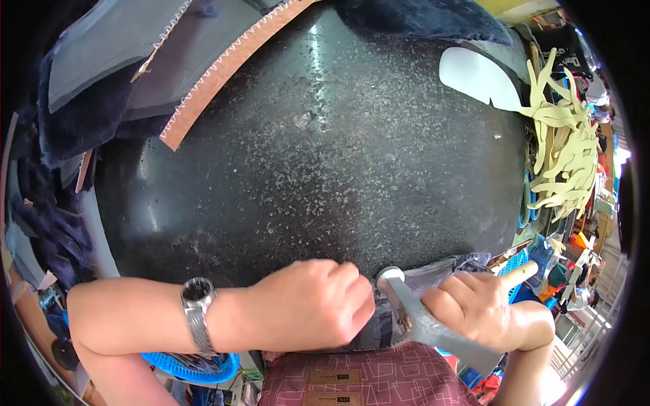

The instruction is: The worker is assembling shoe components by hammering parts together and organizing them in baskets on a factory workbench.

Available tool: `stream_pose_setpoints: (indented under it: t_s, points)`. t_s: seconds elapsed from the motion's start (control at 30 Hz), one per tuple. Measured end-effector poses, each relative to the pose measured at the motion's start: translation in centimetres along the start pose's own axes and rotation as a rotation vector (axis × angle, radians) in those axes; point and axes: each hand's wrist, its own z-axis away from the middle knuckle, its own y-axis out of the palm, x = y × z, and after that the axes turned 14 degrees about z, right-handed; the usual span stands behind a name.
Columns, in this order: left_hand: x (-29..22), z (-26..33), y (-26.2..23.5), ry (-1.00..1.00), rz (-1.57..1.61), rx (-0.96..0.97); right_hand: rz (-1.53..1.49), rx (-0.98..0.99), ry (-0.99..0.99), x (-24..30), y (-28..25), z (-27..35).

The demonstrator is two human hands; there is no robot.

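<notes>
Black speckled stone forms the worktable, which fills most of the head view. At its near edge, the left hand lies knuckles up, fingers curled down, pressing on a piece of dark grey material that sits on the table edge between the two hands. A metal wristwatch is on the left wrist. The right hand is closed around the grey handle of a hammer; the hammer's round head sits just right of the left fingertips, over the grey piece. Grey sheets with a tan zigzag-edged strip lie at the far left of the table. A pale grey sole-shaped cutout rests at the far right, beside a heap of cream-coloured offcut strips. A blue basket shows below the left forearm.
</notes>
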Motion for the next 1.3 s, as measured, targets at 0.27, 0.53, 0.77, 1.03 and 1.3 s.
stream_pose_setpoints:
  t_s: [0.27, 0.53, 0.77, 1.03, 1.3]
  points:
    - [-0.8, 1.7, 0.6, -0.062, 0.001, -0.078, -0.009, 0.020, -0.074, 0.1, 0.4, -0.6]
    - [-2.3, 3.1, 2.2, -0.184, -0.137, -0.272, -0.011, 0.030, -0.065, 0.9, 0.1, -1.5]
    - [-3.1, 3.8, 3.4, -0.125, -0.316, -0.326, -0.046, -0.023, -0.079, 0.6, 0.1, -1.5]
    - [-3.5, 3.2, 3.4, -0.106, -0.492, -0.239, 0.041, -0.060, -0.175, 1.4, -0.1, -2.8]
    - [-2.1, -0.6, 4.7, -0.283, 0.220, -0.615, 0.095, 0.025, -0.012, -0.8, -1.5, 0.6]
